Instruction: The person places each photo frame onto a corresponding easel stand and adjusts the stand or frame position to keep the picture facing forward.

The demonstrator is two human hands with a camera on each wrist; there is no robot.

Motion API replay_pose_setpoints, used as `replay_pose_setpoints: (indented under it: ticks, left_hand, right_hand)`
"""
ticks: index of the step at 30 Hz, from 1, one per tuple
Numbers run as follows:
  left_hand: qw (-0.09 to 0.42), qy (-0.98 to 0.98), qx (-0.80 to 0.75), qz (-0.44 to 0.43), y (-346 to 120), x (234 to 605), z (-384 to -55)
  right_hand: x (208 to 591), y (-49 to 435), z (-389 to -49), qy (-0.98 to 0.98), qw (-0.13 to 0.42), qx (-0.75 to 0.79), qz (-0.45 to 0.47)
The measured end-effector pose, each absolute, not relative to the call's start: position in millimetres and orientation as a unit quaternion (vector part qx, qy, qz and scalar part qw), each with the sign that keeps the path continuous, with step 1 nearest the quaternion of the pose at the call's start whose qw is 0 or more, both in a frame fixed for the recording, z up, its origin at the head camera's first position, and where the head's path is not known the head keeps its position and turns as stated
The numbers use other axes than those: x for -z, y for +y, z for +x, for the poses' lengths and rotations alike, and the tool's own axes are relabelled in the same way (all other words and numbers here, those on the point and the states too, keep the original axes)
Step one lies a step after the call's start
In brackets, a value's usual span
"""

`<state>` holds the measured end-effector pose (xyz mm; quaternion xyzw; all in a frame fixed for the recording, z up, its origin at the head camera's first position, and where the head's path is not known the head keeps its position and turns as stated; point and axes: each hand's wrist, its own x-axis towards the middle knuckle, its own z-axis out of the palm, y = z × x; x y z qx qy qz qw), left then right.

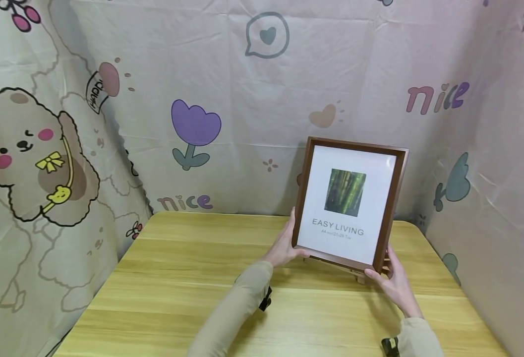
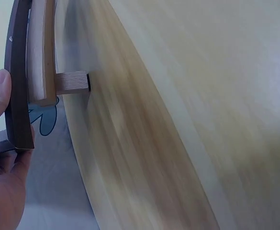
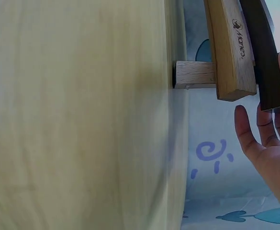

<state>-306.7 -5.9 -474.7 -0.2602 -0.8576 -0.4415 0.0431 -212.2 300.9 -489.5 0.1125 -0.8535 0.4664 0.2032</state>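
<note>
A brown picture frame stands tilted back at the right rear of the table, its white sheet printed "EASY LIVING" under a small green picture. With my left hand I grip its lower left corner, thumb on the front, fingers round the side and behind. My right hand holds the lower right corner the same way, the thumb on the front edge. Close behind the frame's lower edge is a wooden easel stand, lettered on its ledge in the right wrist view. The frame hides most of this stand in the head view.
The wood-grain table reaches back to a printed cloth backdrop, with more cloth at left and right. A short wooden foot of the stand juts forward over the tabletop. Black straps are on both wrists.
</note>
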Motion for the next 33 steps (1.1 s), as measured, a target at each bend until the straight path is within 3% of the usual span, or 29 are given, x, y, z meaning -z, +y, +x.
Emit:
replay_pose_setpoints:
  ticks: [33]
  left_hand:
    - [0.019,-0.854,0.477,-0.206,13.9,485.0,-312.9]
  right_hand:
    - [495.9,301.2,-216.2,-0.868,0.173,-0.463,0.035]
